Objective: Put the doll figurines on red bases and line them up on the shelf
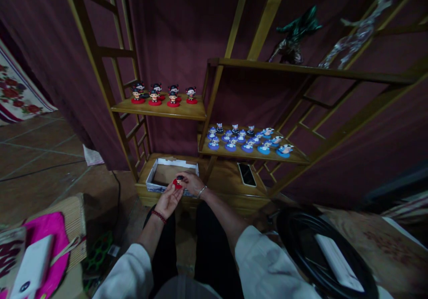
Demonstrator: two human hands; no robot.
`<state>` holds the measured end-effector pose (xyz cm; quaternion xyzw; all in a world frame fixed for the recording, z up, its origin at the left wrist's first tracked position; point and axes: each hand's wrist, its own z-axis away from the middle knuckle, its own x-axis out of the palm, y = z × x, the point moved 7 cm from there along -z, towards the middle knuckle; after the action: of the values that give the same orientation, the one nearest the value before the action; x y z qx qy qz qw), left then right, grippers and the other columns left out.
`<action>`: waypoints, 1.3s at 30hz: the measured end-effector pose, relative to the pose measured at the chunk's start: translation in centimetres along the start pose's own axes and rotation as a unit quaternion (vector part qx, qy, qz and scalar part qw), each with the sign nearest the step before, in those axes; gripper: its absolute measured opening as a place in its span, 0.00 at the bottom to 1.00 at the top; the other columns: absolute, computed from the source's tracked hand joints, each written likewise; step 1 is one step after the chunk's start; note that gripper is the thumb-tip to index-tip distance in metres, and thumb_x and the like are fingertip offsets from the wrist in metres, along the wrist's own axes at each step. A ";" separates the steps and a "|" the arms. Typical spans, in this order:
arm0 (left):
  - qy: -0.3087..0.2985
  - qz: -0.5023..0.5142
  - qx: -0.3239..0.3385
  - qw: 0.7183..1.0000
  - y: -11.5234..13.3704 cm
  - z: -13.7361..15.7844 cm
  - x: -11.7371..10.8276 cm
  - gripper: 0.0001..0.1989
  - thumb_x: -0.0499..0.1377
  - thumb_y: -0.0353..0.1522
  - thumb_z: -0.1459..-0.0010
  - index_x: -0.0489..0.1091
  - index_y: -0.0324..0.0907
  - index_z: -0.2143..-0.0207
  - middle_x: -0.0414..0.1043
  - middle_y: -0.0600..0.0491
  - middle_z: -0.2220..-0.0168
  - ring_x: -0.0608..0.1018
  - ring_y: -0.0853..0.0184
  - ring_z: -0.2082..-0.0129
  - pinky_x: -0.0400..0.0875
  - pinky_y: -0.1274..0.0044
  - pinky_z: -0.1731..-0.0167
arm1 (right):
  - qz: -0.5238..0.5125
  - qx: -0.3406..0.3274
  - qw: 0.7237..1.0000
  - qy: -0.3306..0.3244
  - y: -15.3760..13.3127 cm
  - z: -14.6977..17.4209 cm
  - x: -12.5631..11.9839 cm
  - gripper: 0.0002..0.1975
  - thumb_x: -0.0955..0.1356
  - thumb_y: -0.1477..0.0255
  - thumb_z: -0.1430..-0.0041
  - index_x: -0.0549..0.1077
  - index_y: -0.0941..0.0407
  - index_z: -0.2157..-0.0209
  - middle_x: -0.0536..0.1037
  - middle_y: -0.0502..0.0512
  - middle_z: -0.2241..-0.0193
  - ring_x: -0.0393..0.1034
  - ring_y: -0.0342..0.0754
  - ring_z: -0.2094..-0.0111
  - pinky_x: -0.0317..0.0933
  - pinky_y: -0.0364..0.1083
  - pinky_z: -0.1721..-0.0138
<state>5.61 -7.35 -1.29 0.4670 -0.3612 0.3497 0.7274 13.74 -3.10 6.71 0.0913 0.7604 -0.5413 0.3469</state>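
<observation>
A small black-haired figurine point(178, 182) on a red round base is held between my two hands, over the front edge of an open cardboard box point(154, 186). My left hand point(169, 199) has its fingers at the red base from below. From the right, my right hand point(191, 184) grips the figurine near its dark head; some of its fingertips are hidden. On the shelf above the box stand several similar red-based figurines point(154, 97) in rows.
Several purple and blue figurines point(231, 144) fill the middle shelf point(254, 155). A phone point(247, 174) lies on the lower board. Two sculptures, one dark green point(294, 36) and one clear point(359, 36), stand higher up. A coiled black hose point(287, 241) sits at right.
</observation>
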 end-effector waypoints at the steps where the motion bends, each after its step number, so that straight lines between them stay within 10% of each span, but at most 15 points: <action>1: 0.001 0.000 -0.001 1.000 0.0 0.0 0.0 0.08 0.55 0.24 0.49 0.69 0.39 0.65 0.73 0.49 0.69 0.75 0.69 0.66 0.66 0.75 0.59 | 0.005 -0.002 1.000 0.002 -0.1 0.0 0.0 0.18 0.64 0.80 0.55 0.70 0.55 0.59 0.72 0.52 0.66 0.66 0.40 0.71 0.62 0.40 0.66; 39: -0.004 0.024 -0.017 1.000 -0.2 0.0 -0.2 0.05 0.54 0.25 0.49 0.69 0.39 0.69 0.74 0.48 0.70 0.75 0.67 0.66 0.67 0.73 0.60 | 0.003 -0.004 1.000 -0.003 -0.6 0.2 -0.1 0.18 0.64 0.81 0.56 0.70 0.57 0.60 0.72 0.52 0.68 0.66 0.39 0.72 0.62 0.40 0.67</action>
<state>5.65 -7.47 -1.55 0.4468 -0.3808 0.3589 0.7256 13.57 -3.50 7.22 0.0905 0.7612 -0.5375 0.3515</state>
